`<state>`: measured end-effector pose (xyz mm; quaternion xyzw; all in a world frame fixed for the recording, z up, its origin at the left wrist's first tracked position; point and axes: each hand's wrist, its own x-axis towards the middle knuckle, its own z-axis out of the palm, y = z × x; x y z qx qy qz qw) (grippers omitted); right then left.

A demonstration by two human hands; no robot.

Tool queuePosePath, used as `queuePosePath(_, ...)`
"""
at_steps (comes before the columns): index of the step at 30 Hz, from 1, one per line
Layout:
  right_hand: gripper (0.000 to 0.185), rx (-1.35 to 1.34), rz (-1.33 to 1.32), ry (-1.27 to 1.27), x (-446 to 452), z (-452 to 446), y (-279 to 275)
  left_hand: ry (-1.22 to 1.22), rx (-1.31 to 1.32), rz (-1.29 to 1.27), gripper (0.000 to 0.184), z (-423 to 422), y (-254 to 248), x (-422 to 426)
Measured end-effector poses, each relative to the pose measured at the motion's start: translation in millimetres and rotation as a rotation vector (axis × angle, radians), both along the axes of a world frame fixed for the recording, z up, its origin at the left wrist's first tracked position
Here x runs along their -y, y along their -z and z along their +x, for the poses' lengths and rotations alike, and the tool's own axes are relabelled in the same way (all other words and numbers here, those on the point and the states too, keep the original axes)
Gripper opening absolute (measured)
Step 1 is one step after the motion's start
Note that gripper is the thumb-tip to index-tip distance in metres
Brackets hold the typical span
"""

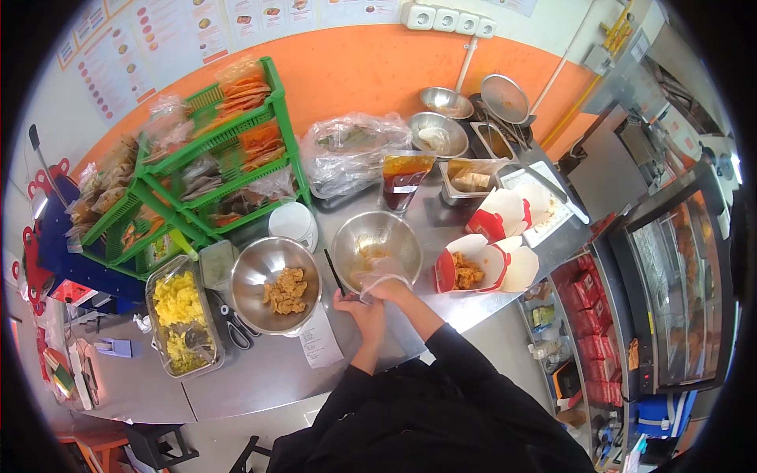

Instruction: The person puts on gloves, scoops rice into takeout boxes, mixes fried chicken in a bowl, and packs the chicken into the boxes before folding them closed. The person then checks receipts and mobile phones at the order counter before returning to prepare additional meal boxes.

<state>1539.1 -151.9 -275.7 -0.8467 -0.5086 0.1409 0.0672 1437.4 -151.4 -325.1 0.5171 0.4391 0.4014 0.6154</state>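
My left hand (361, 309) is bare and closed at the near edge of a steel mixing bowl (402, 229). A thin black stick-like utensil (334, 273) sticks up from its fingers, along the bowl's left side. My right hand (386, 284), in a loose clear plastic glove, is over the bowl's near rim, close to my left hand. Its fingers blur into the glove, so their grip is unclear. Some yellowish residue lies in this bowl. To the left, another steel bowl (246, 272) contains brown breaded pieces (286, 292). A printed receipt (319, 340) lies below it.
At the right stand red-and-white takeaway boxes (446, 272), one with fried pieces. A white scale (292, 224), sauce pouch (400, 189) and plastic-wrapped tray (347, 189) are behind. Green crates (225, 142), a tub of yellow food (213, 347) and scissors (239, 331) are left.
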Motion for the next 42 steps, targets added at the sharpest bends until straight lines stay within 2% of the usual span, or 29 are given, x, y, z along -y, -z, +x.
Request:
queuePosePath(3,0.028,0.142,0.261,-0.01,7,-24,5,-0.025,0.052,0.08,0.07,2,17,-7)
queuePosePath(6,0.029,-0.048,-0.055,-0.01,9,-36,-34,-0.135,0.468,-0.473,0.05,-1,9,-26)
queuePosePath(7,0.027,-0.132,0.099,0.052,14,-44,-40,-0.128,0.408,-0.465,0.04,0,12,-27)
queuePosePath(8,0.027,-0.133,0.12,0.075,19,-51,-49,-0.122,0.347,-0.457,0.036,1,14,-27)
queuePosePath(10,0.027,-0.134,0.165,0.122,27,-64,-68,-0.084,0.285,-0.402,0.04,3,24,-29)
queuePosePath(13,0.028,-0.086,0.229,0.137,39,-79,-64,-0.025,0.234,-0.271,0.037,-1,33,-25)
queuePosePath(15,0.033,-0.336,0.175,0.081,48,-86,-50,-0.033,0.175,-0.211,0.035,0,35,-24)
queuePosePath(17,0.039,-0.538,0.272,0.045,61,-90,-50,-0.035,0.163,-0.219,0.034,1,37,-26)
queuePosePath(19,0.047,-0.678,0.517,0.024,80,-106,-124,0.011,0.102,-0.16,0.038,-2,38,-27)
queuePosePath(21,0.054,-0.591,0.12,0.358,89,-94,-151,0.099,-0.038,0.003,0.047,-14,32,-26)
queuePosePath(22,0.059,-0.544,-0.079,0.522,95,-87,-157,0.102,0.025,-0.11,0.051,-15,11,-26)
queuePosePath(24,0.062,-0.59,-0.264,0.574,107,-65,-126,0.112,0.138,-0.341,0.058,-19,-36,-23)
queuePosePath(25,0.065,-0.619,-0.354,0.6,110,-56,-100,0.159,0.093,-0.306,0.057,-21,-38,-25)
queuePosePath(28,0.069,-1.291,0.099,0.729,112,-37,-19,0.268,0.007,-0.214,0.052,-23,-28,-41)
queuePosePath(30,0.066,-1.491,0.456,0.803,109,-40,10,0.302,0.004,-0.17,0.045,-24,10,-52)
queuePosePath(31,0.065,-1.577,0.648,0.83,108,-43,15,0.296,0.011,-0.145,0.04,-26,12,-52)
queuePosePath(34,0.06,-1.527,0.741,0.945,109,-56,25,0.363,0.077,-0.282,0.041,-45,-4,-43)
queuePosePath(36,0.051,-1.485,0.796,0.931,122,-76,13,0.424,0.111,-0.212,0.04,-70,-9,-38)
queuePosePath(37,0.048,-1.436,0.769,0.9,131,-89,7,0.442,0.111,-0.218,0.038,-82,-29,-29)
queuePosePath(39,0.032,-1.416,0.965,0.835,148,-124,42,0.48,0.063,-0.277,0.036,-109,-82,-7)
queuePosePath(40,0.032,-1.418,0.969,0.873,164,-136,34,0.493,0.01,-0.326,0.037,-121,-95,4)
queuePosePath(42,0.031,-1.432,0.975,0.931,194,-169,-1,0.599,-0.009,-0.263,0.042,-148,-58,9)
